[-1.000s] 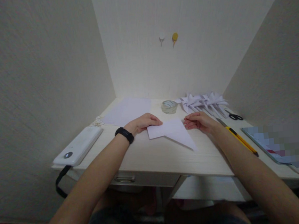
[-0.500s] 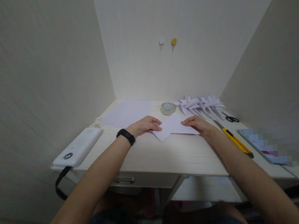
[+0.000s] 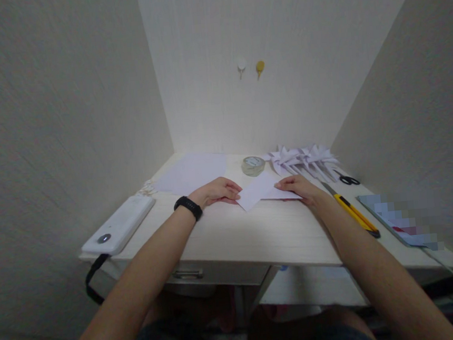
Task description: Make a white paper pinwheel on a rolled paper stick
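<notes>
A folded piece of white paper (image 3: 258, 189) is held just above the desk between both hands. At its left corner, my left hand (image 3: 221, 190) pinches the edge with thumb and fingers; a black band sits on that wrist. My right hand (image 3: 297, 187) grips the right side, thumb on top and the other fingers underneath, partly hidden. One strip of the paper slants down to the left, while another part stretches right under my right thumb. Just behind it stands a roll of clear tape (image 3: 253, 166). Several folded paper pinwheels (image 3: 305, 159) lie to the back right.
White sheets (image 3: 191, 172) lie at the back left of the desk (image 3: 225, 244). A white device with a black strap (image 3: 118, 227) rests at the left edge. On the right are black scissors (image 3: 349, 180), a yellow utility knife (image 3: 355, 214) and a cabled phone or tablet (image 3: 398, 224).
The paper's left strip has shifted slightly, and a fold line now shows near my right thumb. My left hand has slid nearer the paper's left corner. The camera view has moved a little.
</notes>
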Available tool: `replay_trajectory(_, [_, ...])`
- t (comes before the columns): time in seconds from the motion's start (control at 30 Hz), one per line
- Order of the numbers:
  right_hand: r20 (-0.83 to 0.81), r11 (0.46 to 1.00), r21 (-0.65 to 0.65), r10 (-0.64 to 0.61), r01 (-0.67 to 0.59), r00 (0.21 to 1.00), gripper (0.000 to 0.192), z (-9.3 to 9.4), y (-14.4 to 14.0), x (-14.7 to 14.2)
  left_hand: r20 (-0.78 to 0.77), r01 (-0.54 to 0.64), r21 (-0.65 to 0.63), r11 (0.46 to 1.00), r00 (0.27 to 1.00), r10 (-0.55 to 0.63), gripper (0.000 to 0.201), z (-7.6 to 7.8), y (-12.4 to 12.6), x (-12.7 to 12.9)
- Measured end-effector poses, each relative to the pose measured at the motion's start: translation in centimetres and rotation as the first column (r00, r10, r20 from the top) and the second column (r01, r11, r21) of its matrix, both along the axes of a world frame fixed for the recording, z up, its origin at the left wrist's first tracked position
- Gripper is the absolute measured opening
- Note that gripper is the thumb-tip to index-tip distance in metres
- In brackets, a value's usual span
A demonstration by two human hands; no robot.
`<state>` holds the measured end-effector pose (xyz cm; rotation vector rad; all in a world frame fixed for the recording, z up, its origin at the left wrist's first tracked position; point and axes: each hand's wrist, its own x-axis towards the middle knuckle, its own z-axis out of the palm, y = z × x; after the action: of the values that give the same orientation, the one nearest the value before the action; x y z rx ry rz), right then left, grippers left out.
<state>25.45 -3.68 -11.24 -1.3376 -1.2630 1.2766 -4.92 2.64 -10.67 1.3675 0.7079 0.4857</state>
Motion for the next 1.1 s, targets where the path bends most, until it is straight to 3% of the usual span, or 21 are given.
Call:
replay_trajectory(0.13, [-0.081,0.998,0.042,-0.052,0.055,0.995,0.03,-0.1,-0.2,0.3,0.009,0.059,-0.043,0.997,0.998,-0.059,0.048,0.0,-0.3,0.1])
replay_trajectory(0.27, [-0.032,0.965,0.211,-0.154,0.157,0.988,0.028,-0.1,-0.6,0.3,0.014,0.04,-0.073,0.996,0.999,-0.039,0.047,0.4,-1.7,-0.1])
replay_trajectory(0.4, [0.094,0.913,0.32,-0.296,0.253,0.95,0.025,0.0,-1.4,-0.1,0.062,0.001,-0.079,0.997,0.998,0.004,0.047,0.9,-4.7,-0.2])
replay_trajectory(0.5, [0.235,0.876,0.403,-0.38,0.266,0.895,0.026,0.0,-3.0,-2.0,0.087,-0.085,-0.091,0.992,0.992,0.093,0.042,0.8,-8.0,0.4])
replay_trajectory(0.57, [0.341,0.873,0.45,-0.364,0.19,0.867,0.032,-0.1,-4.6,-4.4,0.151,-0.192,-0.075,0.979,0.968,0.201,0.034,0.4,-10.3,1.2])
replay_trajectory(0.63, [0.664,0.876,0.483,-0.36,-0.008,0.655,0.046,-0.3,-6.3,-7.0,0.198,-0.269,-0.059,0.961,0.941,0.275,0.032,-0.4,-12.4,2.1])
replay_trajectory(0.7, [0.826,0.903,0.415,-0.322,-0.113,0.463,0.054,-0.5,-7.7,-9.2,0.215,-0.27,-0.027,0.962,0.939,0.27,0.031,-1.2,-14.3,2.7])
replay_trajectory(0.73, [0.868,0.918,0.368,-0.283,-0.145,0.409,0.053,-0.6,-8.2,-9.9,0.204,-0.258,-0.017,0.966,0.945,0.256,0.032,-1.5,-15.0,2.9])
replay_trajectory(0.83, [0.903,0.92,0.294,-0.179,-0.258,0.392,0.049,-0.9,-8.5,-10.2,0.037,-0.242,0.061,0.968,0.97,0.24,0.043,-1.7,-16.5,2.6])
replay_trajectory(0.9, [0.884,0.897,0.285,-0.11,-0.339,0.454,0.048,-1.1,-8.0,-9.3,-0.173,-0.169,0.286,0.943,0.959,0.224,0.037,-1.1,-16.7,1.9])
replay_trajectory(0.93, [0.862,0.886,0.287,-0.072,-0.364,0.502,0.049,-1.2,-7.6,-8.7,-0.255,-0.114,0.462,0.88,0.933,0.254,0.031,-0.7,-16.5,1.5])
replay_trajectory(0.97, [0.827,0.875,0.296,-0.035,-0.382,0.561,0.051,-1.4,-7.2,-8.1,-0.291,-0.03,0.656,0.755,0.912,0.289,0.028,-0.3,-16.3,1.1])
replay_trajectory(1.0, [0.777,0.871,0.32,-0.015,-0.373,0.629,0.054,-1.5,-6.9,-7.5,-0.308,0.062,0.812,0.581,0.89,0.336,0.029,0.0,-16.0,0.8])
replay_trajectory(1.03, [0.713,0.866,0.359,-0.014,-0.348,0.702,0.059,-1.6,-6.6,-6.9,-0.322,0.154,0.896,0.417,0.871,0.371,0.031,0.3,-15.5,0.6])
replay_trajectory(1.07, [0.642,0.867,0.403,-0.038,-0.294,0.766,0.063,-1.7,-6.5,-6.4,-0.353,0.254,0.924,0.287,0.856,0.378,0.034,0.5,-15.0,0.5])
replay_trajectory(1.1, [0.58,0.873,0.437,-0.086,-0.219,0.81,0.062,-1.7,-6.4,-5.9,-0.385,0.336,0.922,0.19,0.838,0.387,0.036,0.5,-14.4,0.6])
